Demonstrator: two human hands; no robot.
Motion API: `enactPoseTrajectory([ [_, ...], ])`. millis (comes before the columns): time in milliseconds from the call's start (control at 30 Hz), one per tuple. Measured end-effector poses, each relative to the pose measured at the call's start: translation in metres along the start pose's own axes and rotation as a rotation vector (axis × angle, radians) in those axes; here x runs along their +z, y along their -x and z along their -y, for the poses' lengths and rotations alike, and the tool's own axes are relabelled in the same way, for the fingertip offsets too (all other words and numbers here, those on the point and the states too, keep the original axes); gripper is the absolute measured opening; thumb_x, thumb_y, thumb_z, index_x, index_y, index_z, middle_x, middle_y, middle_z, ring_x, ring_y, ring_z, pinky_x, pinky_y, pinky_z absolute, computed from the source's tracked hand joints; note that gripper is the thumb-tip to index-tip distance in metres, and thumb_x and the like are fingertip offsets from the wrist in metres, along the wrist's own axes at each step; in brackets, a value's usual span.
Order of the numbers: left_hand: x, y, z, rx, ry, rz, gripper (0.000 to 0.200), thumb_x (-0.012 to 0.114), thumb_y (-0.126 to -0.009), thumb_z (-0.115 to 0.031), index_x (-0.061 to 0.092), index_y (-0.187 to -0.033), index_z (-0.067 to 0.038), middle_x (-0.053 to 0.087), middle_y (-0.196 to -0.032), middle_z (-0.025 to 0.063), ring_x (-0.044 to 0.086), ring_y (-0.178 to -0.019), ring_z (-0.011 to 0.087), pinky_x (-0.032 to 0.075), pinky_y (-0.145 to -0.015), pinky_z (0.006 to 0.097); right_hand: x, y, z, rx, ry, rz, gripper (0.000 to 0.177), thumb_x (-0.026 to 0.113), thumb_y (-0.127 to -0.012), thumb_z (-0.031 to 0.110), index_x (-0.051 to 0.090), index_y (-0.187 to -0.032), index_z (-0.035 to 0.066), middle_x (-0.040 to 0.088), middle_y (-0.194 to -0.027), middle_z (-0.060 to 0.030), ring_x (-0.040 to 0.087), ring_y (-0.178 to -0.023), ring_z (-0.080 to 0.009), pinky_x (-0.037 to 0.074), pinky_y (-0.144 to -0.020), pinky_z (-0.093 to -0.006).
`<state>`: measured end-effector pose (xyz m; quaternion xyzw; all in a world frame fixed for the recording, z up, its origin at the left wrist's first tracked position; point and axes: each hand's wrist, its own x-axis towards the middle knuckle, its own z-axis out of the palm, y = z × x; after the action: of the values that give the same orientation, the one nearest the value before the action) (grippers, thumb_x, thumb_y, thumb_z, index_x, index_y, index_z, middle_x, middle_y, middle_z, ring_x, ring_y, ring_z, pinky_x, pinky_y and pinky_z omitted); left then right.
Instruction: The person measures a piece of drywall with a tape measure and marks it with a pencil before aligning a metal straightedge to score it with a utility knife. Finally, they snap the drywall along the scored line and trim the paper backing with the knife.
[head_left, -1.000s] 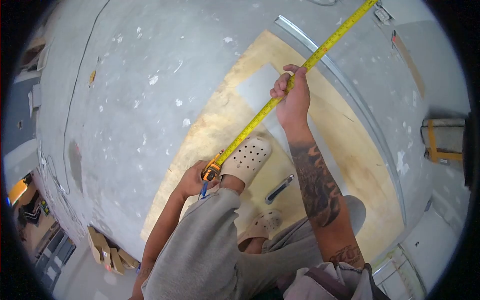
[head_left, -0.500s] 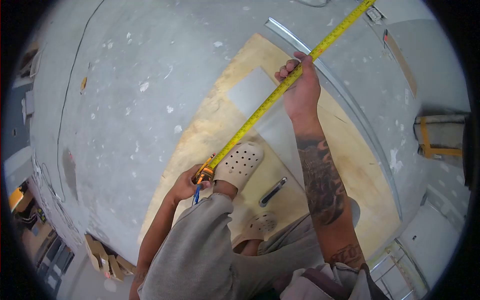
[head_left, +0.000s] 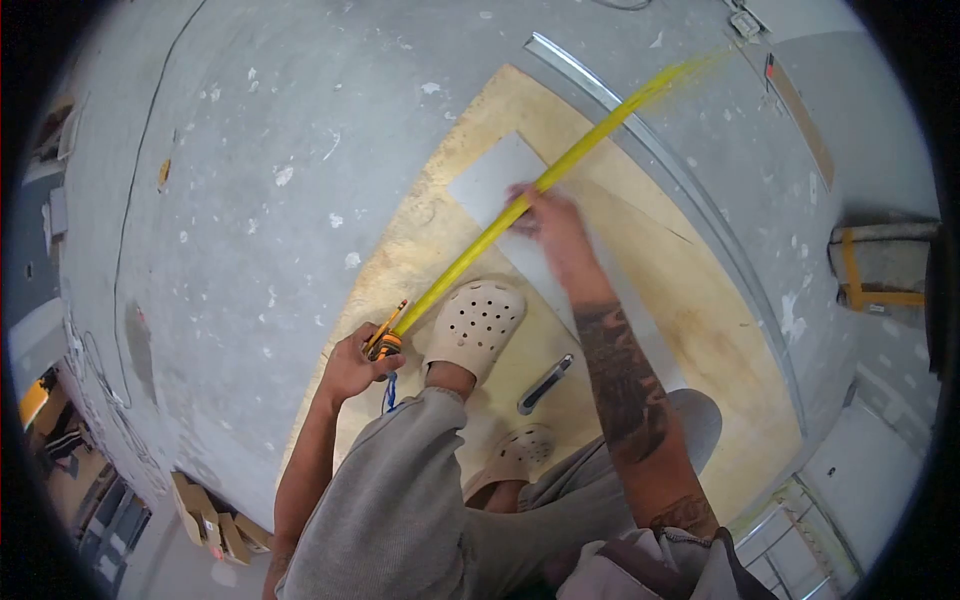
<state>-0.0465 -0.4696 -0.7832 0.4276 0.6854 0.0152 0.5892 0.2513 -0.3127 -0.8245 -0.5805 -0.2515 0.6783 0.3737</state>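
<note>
My left hand [head_left: 352, 368] is closed around the orange and black case of a tape measure [head_left: 386, 345], with a pencil [head_left: 396, 318] also held against it. A blue cord hangs below the case. The yellow blade [head_left: 462, 262] runs out up and to the right, its far end smeared by motion. Partway along it, my blurred right hand [head_left: 548, 220] has its fingers curled at the blade. Beneath that hand lies a pale flat panel [head_left: 497, 172] on a plywood sheet [head_left: 455, 180]. A utility knife [head_left: 546, 384] rests on the plywood by my shoes.
A long metal channel [head_left: 692, 190] lies along the plywood's far right edge. My clog [head_left: 482, 318] stands on the sheet. Cardboard boxes [head_left: 205, 520] are at lower left, a taped bundle [head_left: 880, 268] at right, and a cable [head_left: 137, 170] crosses the concrete floor.
My right hand has slid down and left along the blade, toward the case. The blade's far end has dropped back and blurred. My left hand has shifted slightly left with the tape measure.
</note>
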Motion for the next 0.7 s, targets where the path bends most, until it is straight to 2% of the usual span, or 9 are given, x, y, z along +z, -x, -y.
enactPoseTrajectory([
  [100,-0.004,0.000,-0.003,-0.107,0.012,0.011,0.040,0.081,-0.070,-0.033,0.064,-0.093,-0.005,0.061,-0.069,0.0047,0.060,-0.063,0.0137,0.047,-0.060,0.0314,0.021,0.006,-0.043,0.209,0.218,0.085,0.028,0.057,-0.096,0.024,0.070,-0.093,0.000,0.069,-0.081,-0.0097,0.067,-0.067,-0.0155,0.055,-0.061,-0.0275],
  [200,-0.011,-0.003,0.011,-0.076,-0.032,-0.018,0.041,0.079,-0.069,-0.037,0.065,-0.091,-0.005,0.062,-0.069,0.0047,0.060,-0.063,0.0138,0.048,-0.061,0.0312,0.041,0.016,-0.068,0.216,0.302,0.108,0.030,0.060,-0.093,0.027,0.070,-0.085,0.000,0.068,-0.072,-0.0088,0.066,-0.059,-0.0164,0.053,-0.055,-0.0266],
  [333,-0.021,-0.001,0.014,-0.114,-0.084,-0.044,0.042,0.079,-0.069,-0.038,0.065,-0.089,-0.005,0.064,-0.069,0.0056,0.060,-0.063,0.0149,0.048,-0.061,0.0308,0.050,0.017,-0.047,0.267,0.416,0.080,0.034,0.063,-0.088,0.029,0.069,-0.076,-0.001,0.069,-0.070,-0.0116,0.066,-0.059,-0.0174,0.053,-0.057,-0.0291],
  [400,-0.024,-0.002,0.014,-0.092,-0.109,-0.043,0.041,0.079,-0.069,-0.038,0.065,-0.089,-0.005,0.064,-0.070,0.0055,0.060,-0.063,0.0150,0.048,-0.062,0.0306,0.049,0.018,-0.035,0.167,0.595,0.053,0.034,0.064,-0.084,0.030,0.068,-0.072,-0.001,0.067,-0.066,-0.0125,0.066,-0.057,-0.0177,0.052,-0.058,-0.0320],
  [433,-0.027,-0.002,0.008,-0.100,-0.112,-0.051,0.041,0.079,-0.069,-0.038,0.065,-0.089,-0.004,0.064,-0.070,0.0054,0.060,-0.063,0.0147,0.048,-0.062,0.0305,0.045,0.021,-0.030,0.175,0.593,0.058,0.034,0.064,-0.084,0.030,0.068,-0.072,-0.001,0.067,-0.066,-0.0125,0.066,-0.057,-0.0177,0.052,-0.058,-0.0320],
  [500,-0.030,0.000,-0.002,-0.122,-0.113,-0.070,0.041,0.079,-0.069,-0.038,0.064,-0.088,-0.004,0.064,-0.070,0.0053,0.060,-0.063,0.0145,0.048,-0.062,0.0304,0.040,0.025,-0.023,0.020,0.860,0.021,0.032,0.066,-0.087,0.029,0.071,-0.084,-0.003,0.063,-0.061,-0.0075,0.065,-0.063,-0.0175,0.052,-0.063,-0.0302],
  [600,-0.028,0.000,-0.027,-0.055,-0.044,-0.096,0.042,0.080,-0.069,-0.037,0.063,-0.089,-0.004,0.064,-0.070,0.0051,0.060,-0.063,0.0141,0.048,-0.062,0.0300,0.046,0.041,-0.040,-0.129,0.731,0.169,0.033,0.067,-0.087,0.030,0.071,-0.091,-0.002,0.066,-0.070,-0.0084,0.064,-0.066,-0.0167,0.051,-0.066,-0.0308],
  [667,-0.024,-0.001,-0.047,0.031,0.100,-0.064,0.045,0.082,-0.068,-0.036,0.061,-0.092,-0.004,0.062,-0.069,0.0045,0.057,-0.062,0.0140,0.046,-0.061,0.0304,0.063,0.049,-0.059,-0.068,0.555,0.407,0.035,0.068,-0.088,0.031,0.070,-0.100,-0.001,0.070,-0.082,-0.0104,0.064,-0.073,-0.0135,0.051,-0.068,-0.0296],
  [700,-0.021,-0.005,-0.051,0.035,0.102,-0.063,0.045,0.082,-0.068,-0.036,0.061,-0.092,-0.004,0.062,-0.069,0.0045,0.057,-0.062,0.0140,0.046,-0.061,0.0304,0.075,0.054,-0.056,-0.070,0.558,0.405,0.035,0.068,-0.088,0.031,0.070,-0.100,-0.001,0.070,-0.082,-0.0104,0.064,-0.073,-0.0135,0.051,-0.068,-0.0296],
])
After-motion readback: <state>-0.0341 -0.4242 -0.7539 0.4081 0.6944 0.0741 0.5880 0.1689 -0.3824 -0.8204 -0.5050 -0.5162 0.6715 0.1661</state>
